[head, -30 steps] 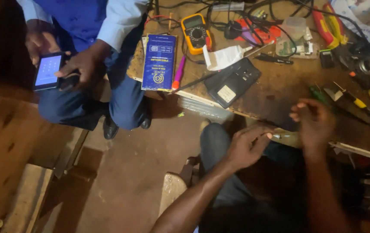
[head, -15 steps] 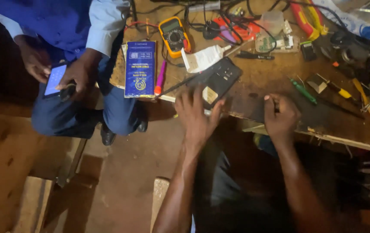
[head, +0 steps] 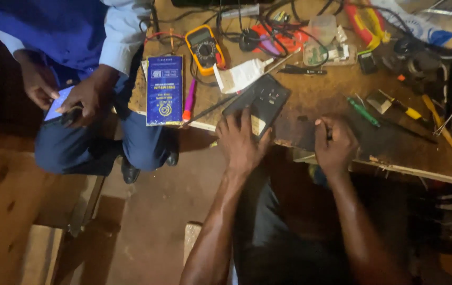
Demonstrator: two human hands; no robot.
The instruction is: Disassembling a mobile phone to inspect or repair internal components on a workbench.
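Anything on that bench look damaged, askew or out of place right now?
Yes: the dark phone under the left hand lies askew at the bench edge, seemingly opened. Tools and cables lie scattered. The right hand grips a small dark tool, too hidden to identify.

On the workbench [head: 310,100], the opened phone [head: 260,100] lies right of the booklet [head: 164,89], the multimeter [head: 203,48] behind both.

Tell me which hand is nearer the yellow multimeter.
Left. The left hand rests on the dark phone, just below and right of the multimeter. The right hand is farther right, at the bench edge.
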